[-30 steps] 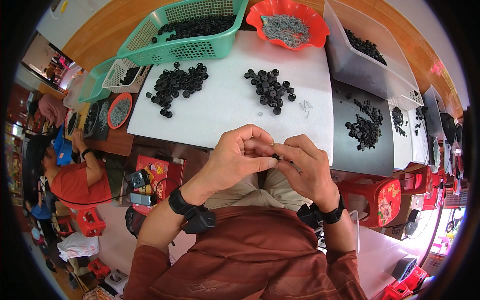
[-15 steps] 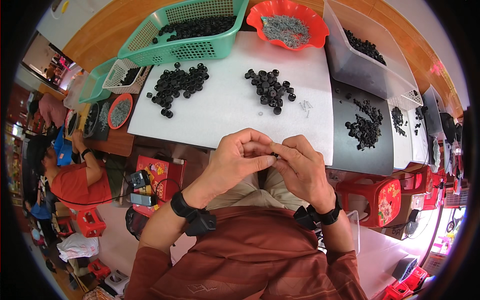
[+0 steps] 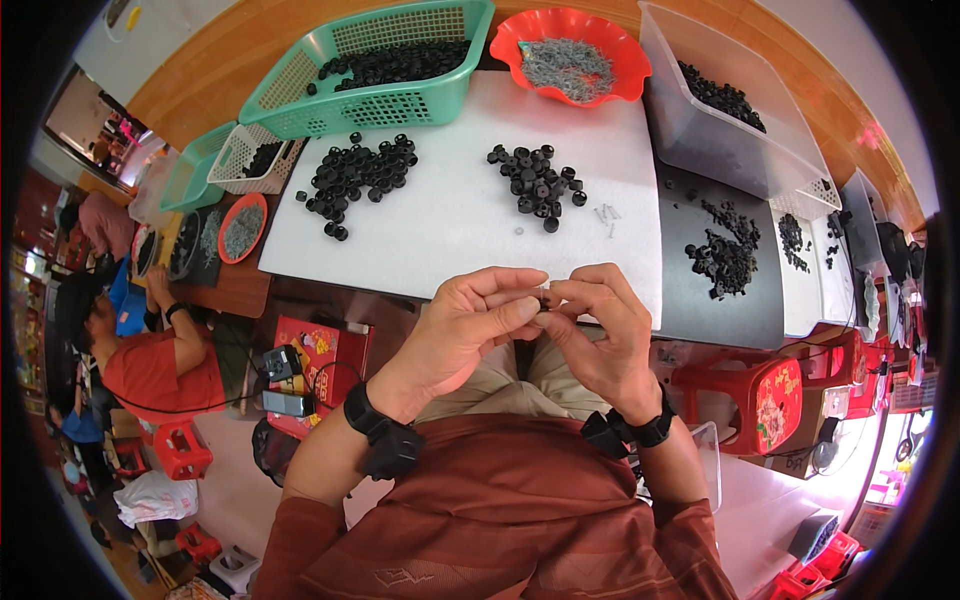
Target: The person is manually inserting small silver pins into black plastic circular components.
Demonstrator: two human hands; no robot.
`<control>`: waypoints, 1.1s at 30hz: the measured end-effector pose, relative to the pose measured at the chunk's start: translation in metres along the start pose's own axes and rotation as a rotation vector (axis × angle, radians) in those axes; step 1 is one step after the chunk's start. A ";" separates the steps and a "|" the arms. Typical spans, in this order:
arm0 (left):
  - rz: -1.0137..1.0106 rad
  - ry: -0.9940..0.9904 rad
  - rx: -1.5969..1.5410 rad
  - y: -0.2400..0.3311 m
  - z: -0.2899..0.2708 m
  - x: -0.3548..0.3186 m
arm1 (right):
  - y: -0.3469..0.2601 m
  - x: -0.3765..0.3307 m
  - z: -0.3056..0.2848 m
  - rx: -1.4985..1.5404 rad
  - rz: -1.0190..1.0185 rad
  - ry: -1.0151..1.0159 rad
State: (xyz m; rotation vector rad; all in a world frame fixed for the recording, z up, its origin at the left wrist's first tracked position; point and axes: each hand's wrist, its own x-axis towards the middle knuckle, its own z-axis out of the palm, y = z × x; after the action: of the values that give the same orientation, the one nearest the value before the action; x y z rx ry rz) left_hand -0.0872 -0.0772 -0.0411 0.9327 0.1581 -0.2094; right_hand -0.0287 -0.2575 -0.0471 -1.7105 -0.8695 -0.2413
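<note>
My left hand (image 3: 462,325) and my right hand (image 3: 608,335) meet in front of my lap, just off the near edge of the white-topped table. Between the fingertips of my left hand sits a small black round part (image 3: 544,307), mostly covered. A thin silvery screw (image 3: 543,287) stands up at it, next to the fingers of my right hand, which are closed at the same spot. On the white mat (image 3: 450,220) lie two piles of black round caps, a left pile (image 3: 358,180) and a right pile (image 3: 535,180). A few loose screws (image 3: 608,214) lie beside the right pile.
Along the back stand a green basket (image 3: 400,110) of black parts, a red scalloped bowl (image 3: 625,75) of screws and a clear bin (image 3: 700,150). Small black parts (image 3: 725,255) cover a dark board at right. A co-worker (image 3: 165,365) sits at left; a red stool (image 3: 735,405) stands right.
My right hand's fingers have lifted and opened out a little around the black part. A thin screw now shows upright between the hands. The view has shifted slightly.
</note>
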 end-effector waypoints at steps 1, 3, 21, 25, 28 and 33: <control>-0.007 -0.012 -0.030 -0.001 -0.001 0.000 | 0.000 0.000 0.000 -0.001 -0.001 0.001; -0.014 -0.026 -0.059 -0.004 -0.002 0.000 | 0.000 -0.002 0.001 -0.027 -0.022 0.024; -0.016 0.016 -0.150 -0.007 0.000 -0.002 | 0.005 -0.007 0.007 -0.121 -0.103 0.054; -0.024 0.012 -0.116 -0.009 -0.002 -0.003 | 0.008 -0.009 0.012 -0.197 -0.121 0.052; 0.001 0.034 -0.082 -0.010 -0.005 -0.002 | 0.009 -0.009 0.015 -0.270 -0.141 0.021; 0.208 0.127 0.309 -0.009 -0.002 -0.003 | 0.016 -0.010 0.017 -0.234 -0.107 0.047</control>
State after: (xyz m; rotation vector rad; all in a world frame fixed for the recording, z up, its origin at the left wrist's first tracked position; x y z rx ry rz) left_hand -0.0923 -0.0809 -0.0486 1.2628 0.1469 0.0204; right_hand -0.0297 -0.2481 -0.0705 -1.8674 -0.9282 -0.4690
